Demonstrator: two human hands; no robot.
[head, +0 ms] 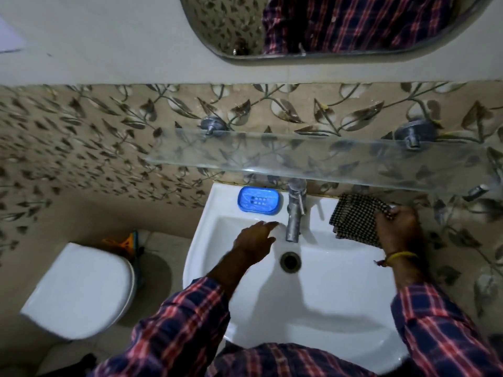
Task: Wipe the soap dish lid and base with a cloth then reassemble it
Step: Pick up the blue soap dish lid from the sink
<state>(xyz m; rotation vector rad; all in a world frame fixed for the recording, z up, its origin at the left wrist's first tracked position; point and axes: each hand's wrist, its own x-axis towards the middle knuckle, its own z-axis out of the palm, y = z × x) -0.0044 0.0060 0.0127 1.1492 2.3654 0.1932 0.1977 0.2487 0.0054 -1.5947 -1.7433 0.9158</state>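
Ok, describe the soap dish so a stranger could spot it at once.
Find the white sink and its metal tap. The soap dish sits on the back rim, left of the tap. It is the only bright blue thing there, an oval with its lid on.

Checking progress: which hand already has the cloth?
The right hand grips the checked cloth on the sink rim; the left hand holds nothing.

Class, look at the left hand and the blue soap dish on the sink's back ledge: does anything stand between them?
Nothing visible does. The left hand hovers open over the basin, and only bare white sink lies between it and the soap dish. The tap stands to the right of that path.
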